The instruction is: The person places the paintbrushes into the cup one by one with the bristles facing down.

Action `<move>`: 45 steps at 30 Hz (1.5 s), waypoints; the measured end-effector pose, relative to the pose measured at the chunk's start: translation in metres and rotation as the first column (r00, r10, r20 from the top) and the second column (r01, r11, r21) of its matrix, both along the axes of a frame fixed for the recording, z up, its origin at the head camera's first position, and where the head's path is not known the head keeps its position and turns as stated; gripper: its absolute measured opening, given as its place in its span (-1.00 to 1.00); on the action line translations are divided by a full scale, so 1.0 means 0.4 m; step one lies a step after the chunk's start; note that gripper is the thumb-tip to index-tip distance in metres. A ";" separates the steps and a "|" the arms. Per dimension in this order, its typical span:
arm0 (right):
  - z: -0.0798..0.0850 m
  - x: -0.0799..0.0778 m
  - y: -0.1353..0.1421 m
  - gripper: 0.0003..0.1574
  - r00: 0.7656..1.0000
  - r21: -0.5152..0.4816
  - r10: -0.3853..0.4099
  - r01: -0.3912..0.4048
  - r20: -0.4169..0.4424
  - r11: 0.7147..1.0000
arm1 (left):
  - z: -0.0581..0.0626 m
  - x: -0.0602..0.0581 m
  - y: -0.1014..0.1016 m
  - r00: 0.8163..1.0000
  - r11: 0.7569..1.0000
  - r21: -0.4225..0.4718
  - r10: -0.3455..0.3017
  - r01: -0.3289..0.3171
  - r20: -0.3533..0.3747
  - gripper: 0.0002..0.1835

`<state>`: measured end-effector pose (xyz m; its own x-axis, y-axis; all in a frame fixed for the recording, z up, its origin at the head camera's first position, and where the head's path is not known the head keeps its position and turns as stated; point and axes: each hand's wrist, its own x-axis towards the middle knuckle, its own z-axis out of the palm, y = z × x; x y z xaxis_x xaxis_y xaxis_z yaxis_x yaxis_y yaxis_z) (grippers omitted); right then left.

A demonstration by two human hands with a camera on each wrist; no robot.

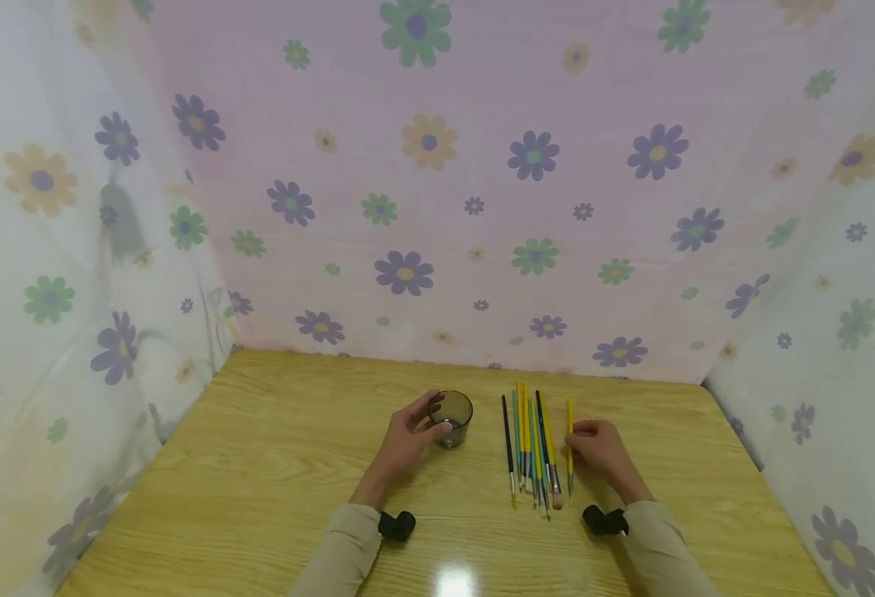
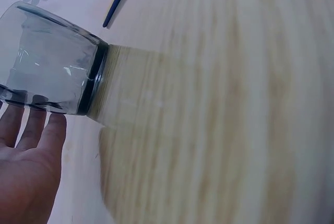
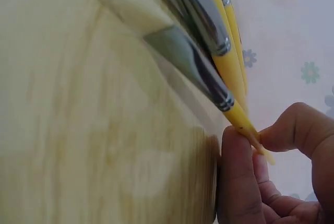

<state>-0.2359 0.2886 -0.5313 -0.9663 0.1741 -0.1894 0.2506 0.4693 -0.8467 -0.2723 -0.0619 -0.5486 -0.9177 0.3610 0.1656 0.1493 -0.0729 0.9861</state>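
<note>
My left hand [image 1: 405, 438] grips a smoky, see-through glass [image 1: 458, 429] from its left side, thumb in front and fingers behind. In the left wrist view the fingers lie along the wall of the glass [image 2: 55, 59], and nothing shows inside it. Between thumb and fingertips, my right hand [image 1: 603, 446] pinches a yellow paintbrush [image 1: 570, 414] at the right end of a row of brushes. The right wrist view shows this brush's pale bristles and metal ferrule [image 3: 190, 67] pointing away from the fingers.
Several paintbrushes [image 1: 519, 423] with yellow, teal and dark handles lie side by side between the hands, bristles toward me. They rest on a wood-grain table [image 1: 258, 464]. Flower-patterned cloth [image 1: 474, 174] encloses its back and sides.
</note>
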 end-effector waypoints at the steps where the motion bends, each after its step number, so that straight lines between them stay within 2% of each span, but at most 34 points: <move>1: 0.001 0.003 0.001 -0.45 1.000 -0.014 0.001 -0.001 0.005 1.000 | 0.001 0.001 -0.001 1.000 1.000 0.001 0.002 -0.002 0.004 -0.24; 5: -0.003 0.011 0.010 -0.42 1.000 -0.074 -0.011 0.012 0.007 0.997 | 0.003 0.007 -0.003 1.000 1.000 0.000 0.007 -0.007 0.008 -0.24; 10: 0.003 0.024 0.014 -0.40 0.999 -0.191 -0.022 0.015 -0.036 0.982 | 0.001 0.008 0.001 1.000 1.000 -0.001 0.006 -0.006 0.002 -0.24; 16: 0.027 0.020 0.001 -0.43 0.992 -0.352 -0.053 0.010 -0.113 0.936 | 0.000 0.001 0.008 1.000 1.000 -0.013 0.009 -0.009 -0.030 -0.24; 21: 0.048 0.009 -0.031 -0.47 0.976 -0.456 -0.137 0.044 -0.172 0.889 | 0.001 -0.001 0.006 0.999 0.999 -0.031 0.023 -0.024 -0.022 -0.24; 28: 0.080 -0.013 -0.119 -0.70 0.918 -0.627 -0.275 0.038 -0.286 0.778 | 0.003 0.004 0.004 1.000 1.000 -0.023 0.004 -0.004 -0.012 -0.22; 33: 0.107 -0.037 -0.196 -0.78 0.859 -0.684 -0.350 0.001 -0.373 0.730 | 0.005 0.004 0.004 1.000 1.000 -0.028 0.002 -0.003 -0.016 -0.21; 37: 0.119 -0.058 -0.251 -0.84 0.805 -0.719 -0.381 -0.080 -0.456 0.691 | 0.002 0.003 0.003 1.000 0.999 -0.042 0.011 -0.012 -0.018 -0.21; 40: 0.119 -0.078 -0.281 -0.85 0.778 -0.733 -0.385 -0.138 -0.497 0.667 | 0.001 0.005 0.003 1.000 0.999 -0.042 0.012 -0.012 -0.011 -0.21; 45: 0.115 -0.102 -0.319 -0.83 0.779 -0.729 -0.360 -0.175 -0.513 0.661 | 0.002 0.008 0.004 1.000 0.999 -0.039 0.013 -0.013 -0.016 -0.22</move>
